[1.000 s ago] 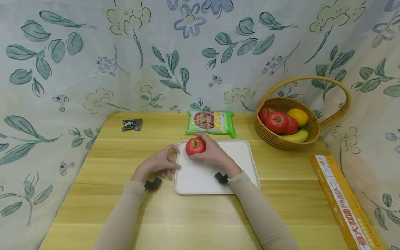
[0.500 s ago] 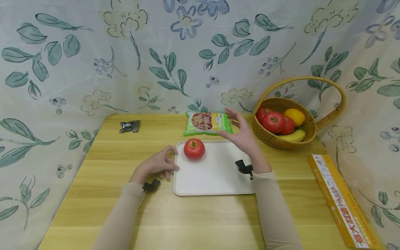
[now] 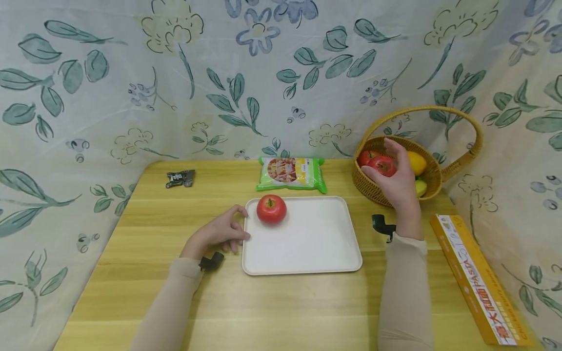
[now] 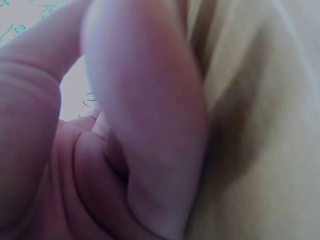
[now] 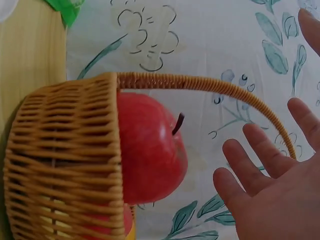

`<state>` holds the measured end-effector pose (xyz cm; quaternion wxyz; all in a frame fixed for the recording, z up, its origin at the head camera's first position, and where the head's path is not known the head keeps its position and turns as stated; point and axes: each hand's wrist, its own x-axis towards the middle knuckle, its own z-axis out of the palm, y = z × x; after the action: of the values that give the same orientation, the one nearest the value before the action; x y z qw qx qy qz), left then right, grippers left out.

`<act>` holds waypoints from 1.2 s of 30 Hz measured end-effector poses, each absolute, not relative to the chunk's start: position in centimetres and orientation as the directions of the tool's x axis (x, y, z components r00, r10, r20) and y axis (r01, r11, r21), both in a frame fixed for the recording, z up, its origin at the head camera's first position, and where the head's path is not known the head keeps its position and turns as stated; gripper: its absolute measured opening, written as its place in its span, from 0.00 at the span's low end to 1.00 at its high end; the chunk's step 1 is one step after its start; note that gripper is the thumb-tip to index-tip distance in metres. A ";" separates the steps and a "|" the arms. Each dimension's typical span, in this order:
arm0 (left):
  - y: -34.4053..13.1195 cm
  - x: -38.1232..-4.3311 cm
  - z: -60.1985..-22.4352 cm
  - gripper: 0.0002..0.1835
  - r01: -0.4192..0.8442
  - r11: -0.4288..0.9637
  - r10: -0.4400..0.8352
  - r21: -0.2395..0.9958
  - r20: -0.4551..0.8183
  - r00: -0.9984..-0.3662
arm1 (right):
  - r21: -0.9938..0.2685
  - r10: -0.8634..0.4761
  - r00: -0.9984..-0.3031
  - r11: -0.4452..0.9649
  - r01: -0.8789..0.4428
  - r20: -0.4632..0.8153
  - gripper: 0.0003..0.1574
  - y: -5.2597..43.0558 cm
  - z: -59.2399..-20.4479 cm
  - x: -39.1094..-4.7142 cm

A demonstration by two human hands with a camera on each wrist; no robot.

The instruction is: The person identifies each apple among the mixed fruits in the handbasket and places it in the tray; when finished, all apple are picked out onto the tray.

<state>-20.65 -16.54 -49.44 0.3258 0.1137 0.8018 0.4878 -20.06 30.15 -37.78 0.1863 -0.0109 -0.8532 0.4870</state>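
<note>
The right hand [image 3: 400, 187] is at the near side of the wicker basket [image 3: 370, 187], which stands at the far right corner of the counter [image 3: 281, 309]; its fingers are spread apart, clear of the red apple [image 5: 152, 147] inside. The left hand [image 3: 219, 230] rests at the left edge of the white tray [image 3: 307, 243], thumb and forefinger apart. Another apple [image 3: 271, 209] sits stem up in that tray's far left corner. A green-edged food packet [image 3: 291, 174] lies along the counter's far edge.
</note>
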 end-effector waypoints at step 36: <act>-16.6 -20.7 -49.5 0.36 -0.142 0.486 0.508 0.862 -0.411 -0.757 | -0.824 0.214 -0.969 0.566 0.022 0.121 0.62 36.1 -42.3 -22.5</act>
<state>-20.71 -16.60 -49.51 0.3288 0.1148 0.7967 0.4939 -22.54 36.10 -42.30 0.1041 -0.0673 -0.8788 0.4609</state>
